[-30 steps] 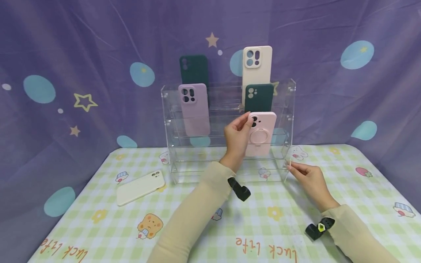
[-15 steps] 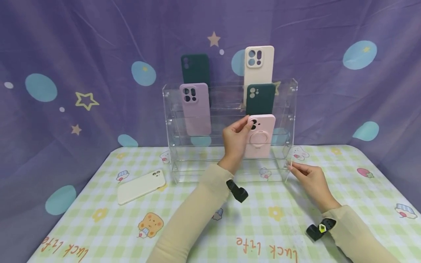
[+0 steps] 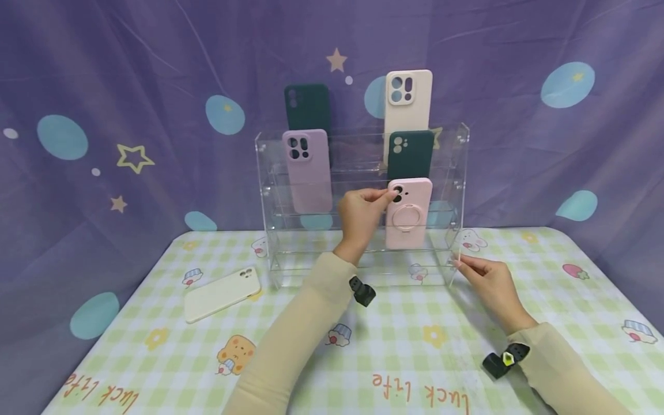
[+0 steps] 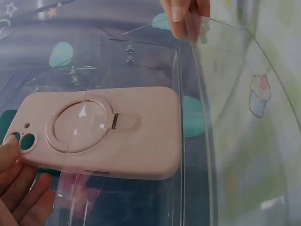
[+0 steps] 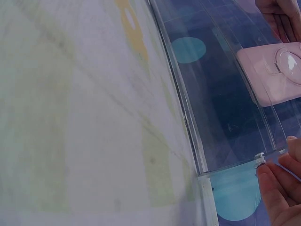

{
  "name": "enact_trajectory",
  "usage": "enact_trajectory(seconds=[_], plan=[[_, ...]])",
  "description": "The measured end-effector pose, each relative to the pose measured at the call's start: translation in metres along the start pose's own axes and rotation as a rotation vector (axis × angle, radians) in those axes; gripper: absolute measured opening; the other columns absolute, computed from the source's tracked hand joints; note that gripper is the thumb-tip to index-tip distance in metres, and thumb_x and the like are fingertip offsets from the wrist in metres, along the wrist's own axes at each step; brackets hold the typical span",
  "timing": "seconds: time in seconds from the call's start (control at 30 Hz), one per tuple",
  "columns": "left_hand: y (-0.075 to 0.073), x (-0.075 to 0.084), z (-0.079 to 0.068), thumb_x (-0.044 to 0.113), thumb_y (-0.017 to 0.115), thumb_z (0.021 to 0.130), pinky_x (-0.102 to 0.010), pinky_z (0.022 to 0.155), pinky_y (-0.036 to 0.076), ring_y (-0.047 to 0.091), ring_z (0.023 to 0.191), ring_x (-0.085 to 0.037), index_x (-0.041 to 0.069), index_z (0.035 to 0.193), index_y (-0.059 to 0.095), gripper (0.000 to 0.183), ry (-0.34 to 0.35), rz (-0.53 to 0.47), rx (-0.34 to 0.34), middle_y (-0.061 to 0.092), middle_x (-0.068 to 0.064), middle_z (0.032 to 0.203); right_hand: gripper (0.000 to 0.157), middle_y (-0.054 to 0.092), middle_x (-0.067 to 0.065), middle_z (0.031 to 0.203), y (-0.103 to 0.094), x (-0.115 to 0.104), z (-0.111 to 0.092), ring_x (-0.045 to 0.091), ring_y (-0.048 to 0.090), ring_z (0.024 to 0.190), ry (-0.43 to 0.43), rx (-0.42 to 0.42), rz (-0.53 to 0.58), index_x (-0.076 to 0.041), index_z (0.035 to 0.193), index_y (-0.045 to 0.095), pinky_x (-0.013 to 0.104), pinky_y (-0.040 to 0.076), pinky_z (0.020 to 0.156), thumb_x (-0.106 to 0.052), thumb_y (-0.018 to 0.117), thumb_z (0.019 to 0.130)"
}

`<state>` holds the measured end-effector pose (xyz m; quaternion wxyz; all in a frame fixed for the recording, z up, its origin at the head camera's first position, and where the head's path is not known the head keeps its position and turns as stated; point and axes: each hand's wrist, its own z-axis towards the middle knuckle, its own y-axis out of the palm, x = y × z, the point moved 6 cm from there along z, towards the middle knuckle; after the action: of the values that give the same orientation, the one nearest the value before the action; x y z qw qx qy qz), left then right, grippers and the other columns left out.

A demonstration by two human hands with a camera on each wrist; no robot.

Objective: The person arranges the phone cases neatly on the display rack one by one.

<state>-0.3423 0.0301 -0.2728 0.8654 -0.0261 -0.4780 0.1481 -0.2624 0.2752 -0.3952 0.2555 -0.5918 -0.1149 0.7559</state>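
Note:
A pink phone case (image 3: 407, 233) with a ring stand leans upright in a lower tier of the clear acrylic display rack (image 3: 358, 268). My left hand (image 3: 360, 216) pinches its upper left corner, thumb over the camera hole; in the left wrist view the fingers (image 4: 28, 197) lie along the case's edge. At the rack's right side panel, my right hand (image 3: 493, 288) pinches the lower front edge, near a small clear screw (image 5: 259, 160) in the right wrist view. Behind the pink case stand a dark green case (image 3: 410, 155) and a cream case (image 3: 407, 115).
On the rack's left side stand a lilac phone case (image 3: 308, 178) and a dark green case (image 3: 311, 106) behind it. A cream phone case (image 3: 223, 297) lies on the checked tablecloth (image 3: 394, 369), left of the rack. A purple curtain (image 3: 155, 69) hangs behind.
The pink case sank slightly into its tier, then stayed nearly in place. My left hand has shifted left and its fingers have come out from behind the case. My right hand has not moved.

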Motion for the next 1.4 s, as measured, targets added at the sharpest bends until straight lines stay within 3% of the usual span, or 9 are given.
enact_trajectory(seconds=[0.23,0.37,0.6,0.87,1.03,1.2,1.4], plan=[[-0.004,0.005,0.001,0.030,0.078,0.078,-0.019,0.043,0.030,0.051,0.052,-0.005,0.011,0.076,0.078,0.019,0.027,0.136,-0.018,0.072,-0.001,0.069,0.042,0.064,0.019,0.111,0.001,0.000,0.000,-0.018,0.053,0.083,0.000,0.007,-0.003,0.005,0.117,0.063,0.005,0.045,0.071,-0.029,0.061,0.093],[-0.007,0.003,0.001,0.030,0.078,0.078,-0.020,0.043,0.028,0.049,0.052,-0.006,0.011,0.075,0.078,0.020,0.009,0.156,-0.016,0.072,-0.001,0.069,0.042,0.065,0.021,0.110,0.002,-0.001,0.000,-0.017,0.054,0.082,0.012,-0.003,0.005,0.006,0.118,0.062,0.006,0.046,0.070,-0.029,0.061,0.093],[-0.009,-0.004,0.000,0.026,0.079,0.078,-0.019,0.051,0.043,0.064,0.068,-0.011,0.008,0.081,0.078,0.019,-0.053,0.091,-0.028,0.073,-0.003,0.076,0.044,0.065,0.020,0.109,0.002,-0.001,0.000,-0.017,0.054,0.081,0.020,-0.005,-0.004,0.005,0.118,0.062,0.006,0.046,0.070,-0.031,0.061,0.093],[-0.009,-0.009,-0.001,0.026,0.079,0.077,-0.018,0.050,0.041,0.062,0.065,-0.010,0.008,0.080,0.077,0.018,-0.053,0.137,-0.056,0.073,-0.003,0.074,0.042,0.065,0.020,0.109,0.002,0.000,0.000,-0.017,0.055,0.082,0.008,0.000,0.006,0.005,0.117,0.063,0.006,0.047,0.070,-0.029,0.061,0.093],[-0.013,-0.009,-0.002,0.025,0.079,0.077,-0.019,0.053,0.046,0.065,0.069,-0.011,0.007,0.085,0.077,0.019,-0.037,0.102,-0.109,0.073,-0.004,0.079,0.042,0.065,0.020,0.109,0.002,-0.001,0.000,-0.017,0.054,0.082,0.006,0.002,0.005,0.005,0.117,0.063,0.006,0.046,0.070,-0.029,0.061,0.093],[-0.033,-0.013,-0.007,0.023,0.078,0.078,-0.022,0.059,0.051,0.067,0.072,-0.012,0.006,0.089,0.076,0.021,-0.038,0.060,-0.150,0.073,-0.005,0.083,0.041,0.065,0.019,0.110,0.001,-0.001,0.001,-0.017,0.054,0.083,-0.003,0.004,0.001,0.005,0.117,0.063,0.006,0.046,0.070,-0.028,0.061,0.093],[-0.082,-0.014,-0.020,0.019,0.078,0.079,-0.022,0.063,0.053,0.069,0.075,-0.016,0.004,0.091,0.076,0.020,-0.036,0.035,-0.172,0.073,-0.009,0.086,0.042,0.065,0.020,0.111,-0.001,0.000,0.000,-0.017,0.054,0.082,0.010,0.005,0.000,0.005,0.117,0.063,0.006,0.047,0.070,-0.029,0.061,0.093]])
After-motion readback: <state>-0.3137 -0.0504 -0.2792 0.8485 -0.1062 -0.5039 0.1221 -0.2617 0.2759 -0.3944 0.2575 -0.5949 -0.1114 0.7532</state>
